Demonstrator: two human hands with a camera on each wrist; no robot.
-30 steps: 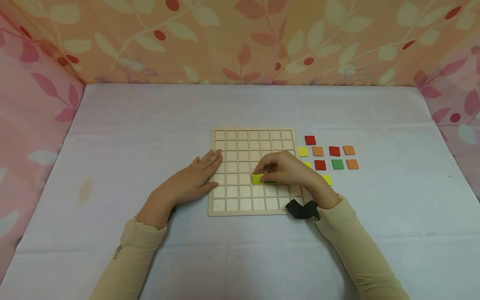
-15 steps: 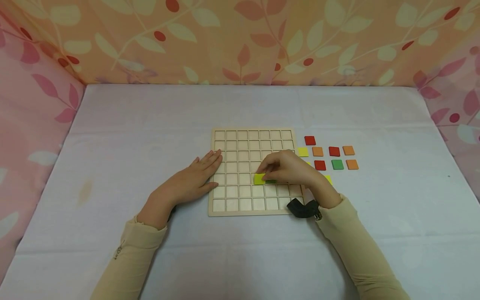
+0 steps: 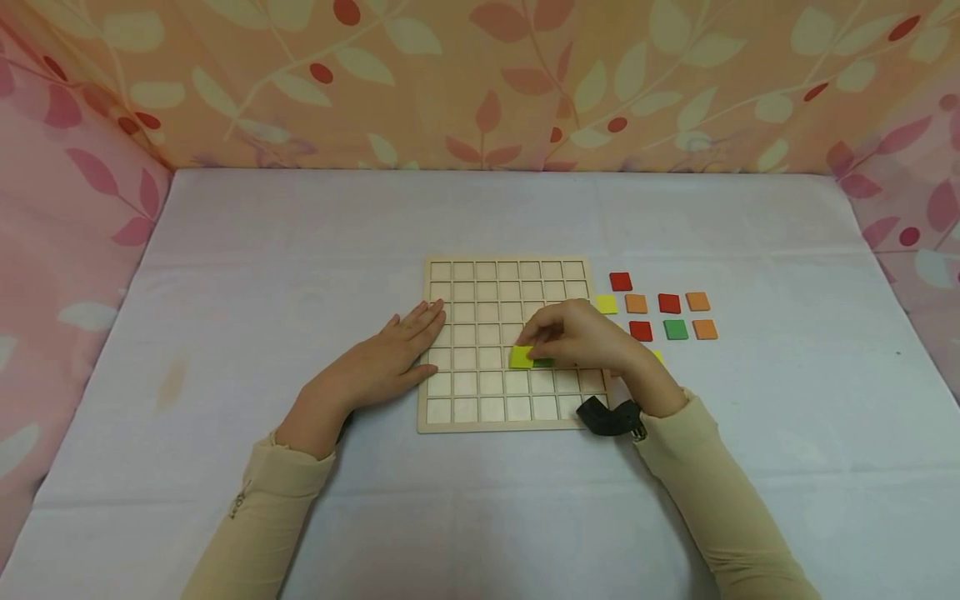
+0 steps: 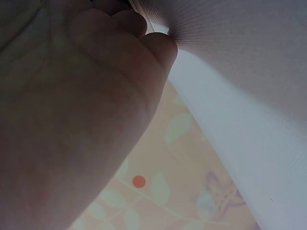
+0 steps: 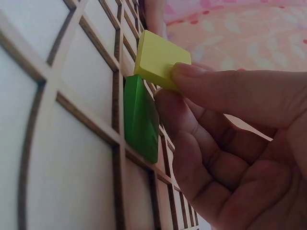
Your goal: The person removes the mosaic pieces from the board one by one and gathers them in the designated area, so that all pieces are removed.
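My right hand (image 3: 581, 337) pinches a yellow square tile (image 5: 160, 57) between thumb and fingers, just above the wooden grid board (image 3: 491, 408). In the right wrist view the yellow tile is tilted, with one edge close to a green tile (image 5: 140, 122). That green tile sits in a cell of the board; from the head view my fingers cover most of it. Spread flat, my left hand (image 3: 382, 358) rests with its fingertips on the board's left edge. The left wrist view shows only the dim underside of the left hand (image 4: 91, 105) near the white cloth.
Right of the board lie several loose tiles, including a red tile (image 3: 621, 282), an orange tile (image 3: 697, 301), a green tile (image 3: 676, 330) and a yellow tile (image 3: 607, 304). My right forearm partly hides another yellow one. A patterned cloth wall (image 3: 487, 83) stands behind the white-covered table (image 3: 300, 217).
My right hand has shifted slightly to the right with the yellow tile, toward the green tile on the board. The left hand has stayed in place.
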